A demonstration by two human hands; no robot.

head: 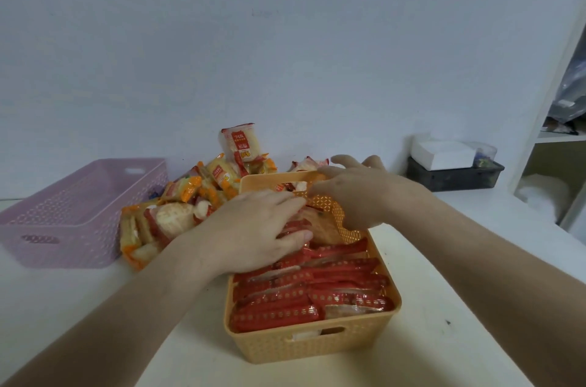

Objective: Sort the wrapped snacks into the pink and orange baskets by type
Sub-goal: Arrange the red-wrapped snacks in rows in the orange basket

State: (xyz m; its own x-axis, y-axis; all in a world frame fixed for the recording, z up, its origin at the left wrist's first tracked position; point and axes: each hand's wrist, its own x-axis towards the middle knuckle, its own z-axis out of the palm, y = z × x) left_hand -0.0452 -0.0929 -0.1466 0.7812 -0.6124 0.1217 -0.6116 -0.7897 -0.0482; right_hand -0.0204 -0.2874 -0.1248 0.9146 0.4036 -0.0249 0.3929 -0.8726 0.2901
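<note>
Pressing on the red-wrapped snacks (317, 294) at the 12 o'clock end of the orange basket (317, 345), the left hand (253, 228) lies pretty flat, fingers straight. The right hand (361, 193) curls over the far rim around 1 o'clock, can't tell if it's pinching anything. The pink basket (63, 247) sits at 9 o'clock and the unsorted pile (177, 215) at 11.

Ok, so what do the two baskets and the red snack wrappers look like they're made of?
Orange basket: looks like moulded plastic, matt, judging by its perforated lattice walls and cut-out handle. Pink basket: the same kind, likely plastic too. Red wrappers: thin glossy film, probably plastic, since they crease and catch the light.
</note>
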